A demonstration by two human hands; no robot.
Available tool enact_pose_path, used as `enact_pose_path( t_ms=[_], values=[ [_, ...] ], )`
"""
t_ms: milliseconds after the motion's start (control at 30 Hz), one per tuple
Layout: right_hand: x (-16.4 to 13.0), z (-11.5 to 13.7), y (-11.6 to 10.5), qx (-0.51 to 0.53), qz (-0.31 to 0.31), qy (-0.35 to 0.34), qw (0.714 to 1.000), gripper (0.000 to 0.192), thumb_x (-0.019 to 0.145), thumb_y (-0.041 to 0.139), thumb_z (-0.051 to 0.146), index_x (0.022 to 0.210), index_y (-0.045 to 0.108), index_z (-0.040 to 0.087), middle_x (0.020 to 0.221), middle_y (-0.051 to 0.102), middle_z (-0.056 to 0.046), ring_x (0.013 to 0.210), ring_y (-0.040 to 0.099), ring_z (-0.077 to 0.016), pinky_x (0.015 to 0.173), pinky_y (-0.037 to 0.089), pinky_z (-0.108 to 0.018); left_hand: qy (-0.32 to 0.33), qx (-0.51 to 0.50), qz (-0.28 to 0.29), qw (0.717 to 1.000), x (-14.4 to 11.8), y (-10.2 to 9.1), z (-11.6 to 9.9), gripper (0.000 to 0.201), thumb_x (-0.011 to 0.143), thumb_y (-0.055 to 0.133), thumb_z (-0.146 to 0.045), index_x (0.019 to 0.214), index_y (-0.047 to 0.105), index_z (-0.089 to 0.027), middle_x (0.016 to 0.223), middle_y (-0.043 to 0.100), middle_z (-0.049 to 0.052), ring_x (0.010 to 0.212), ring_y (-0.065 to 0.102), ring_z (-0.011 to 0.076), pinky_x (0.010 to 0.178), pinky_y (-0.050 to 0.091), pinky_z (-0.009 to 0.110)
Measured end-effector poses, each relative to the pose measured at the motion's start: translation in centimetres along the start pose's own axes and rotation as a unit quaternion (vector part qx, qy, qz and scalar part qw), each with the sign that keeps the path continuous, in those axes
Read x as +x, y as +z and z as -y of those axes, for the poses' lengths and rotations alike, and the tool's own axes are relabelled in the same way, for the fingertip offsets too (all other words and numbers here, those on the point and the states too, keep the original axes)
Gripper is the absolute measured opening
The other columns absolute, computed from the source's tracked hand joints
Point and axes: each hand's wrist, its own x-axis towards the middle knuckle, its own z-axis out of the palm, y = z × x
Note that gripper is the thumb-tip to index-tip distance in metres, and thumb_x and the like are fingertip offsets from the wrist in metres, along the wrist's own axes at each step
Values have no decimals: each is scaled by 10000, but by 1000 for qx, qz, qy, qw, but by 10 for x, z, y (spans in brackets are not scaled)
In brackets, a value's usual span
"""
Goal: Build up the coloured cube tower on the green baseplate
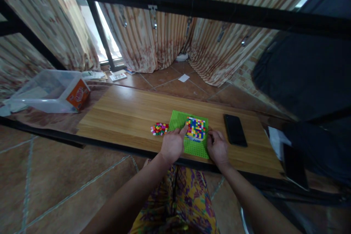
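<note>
A green studded baseplate [199, 150] lies on the wooden board, bearing a square block of many-coloured toy bricks [196, 128]. My left hand [172, 145] is over the plate's left side, its index finger stretched out to the left edge of the block. At the plate's right edge rests my right hand [217, 147], fingers curled in and closed; whatever they may hold is hidden. Left of the plate is a small pile of loose toy bricks [159, 128] in mixed colours.
A black phone [235, 130] lies on the wooden board [123, 113], right of my right hand. At the left stands a clear plastic bin [49, 95] with an orange label. A dark tablet-like slab [294, 166] is at the far right. A black bar [175, 2] crosses above.
</note>
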Motion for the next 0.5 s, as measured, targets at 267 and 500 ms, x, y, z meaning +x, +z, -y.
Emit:
enact_pose_path(
  t_ms=[267,500],
  values=[
    [0,-4,1,-1,-3,-10,1000,214,916,411,264,918,618,207,895,600,-79,889,555,-231,817,464,-373,-78,-259,-84,959,-8,19,11,341,893,523,-152,1220,604,-204,1041,737,38,933,698,167,895,547,296],
    [0,-3,0,0,1,-9,1000,208,910,418,244,905,621,199,888,601,-78,890,557,-226,827,460,-364,-97,-350,-141,921,-4,23,17,249,859,545,-94,1083,626,-169,1023,737,65,931,708,166,893,564,308]
  ],
)
